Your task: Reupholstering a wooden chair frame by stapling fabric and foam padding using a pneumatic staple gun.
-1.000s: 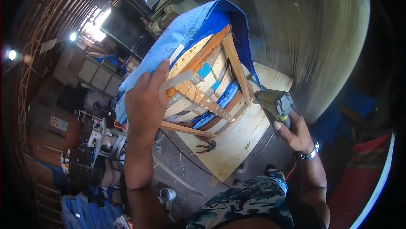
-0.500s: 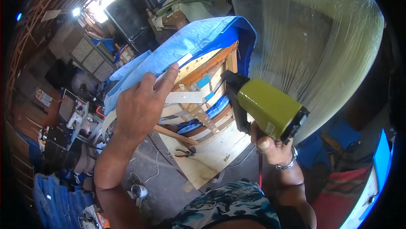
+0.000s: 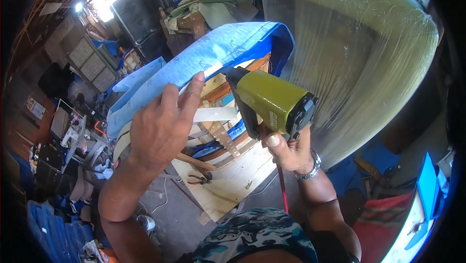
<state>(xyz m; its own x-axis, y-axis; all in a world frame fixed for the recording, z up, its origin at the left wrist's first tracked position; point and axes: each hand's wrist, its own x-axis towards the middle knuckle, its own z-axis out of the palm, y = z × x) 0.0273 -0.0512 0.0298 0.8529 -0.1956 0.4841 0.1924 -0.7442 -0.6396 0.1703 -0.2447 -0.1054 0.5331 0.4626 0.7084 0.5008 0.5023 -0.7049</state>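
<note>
My right hand [image 3: 286, 149] is wrapped round the grip of a green staple gun [image 3: 274, 100], with a red hose [image 3: 283, 190] running down below it. The gun's black nose is at the edge of the wooden chair frame [image 3: 221, 90], by the end of a short white strip [image 3: 213, 70] on the blue fabric [image 3: 199, 51]. My left hand [image 3: 162, 129] presses that strip and the fabric against the frame, its index finger along the edge. Another length of white strip [image 3: 216, 114] sticks out from under my left palm. The palm side is hidden.
Under the frame is a plywood board [image 3: 228, 183] bearing pliers [image 3: 199, 179]. A large plastic-wrapped upholstered piece [image 3: 407, 59] stands close on the right. A sewing machine [image 3: 73, 129] and clutter line the left; folded blue fabric [image 3: 53, 234] lies lower left.
My right hand has brought the staple gun leftward and up, its nose now at the strip's end on the frame edge. My left hand stays pressed on the fabric. The view has shifted slightly.
</note>
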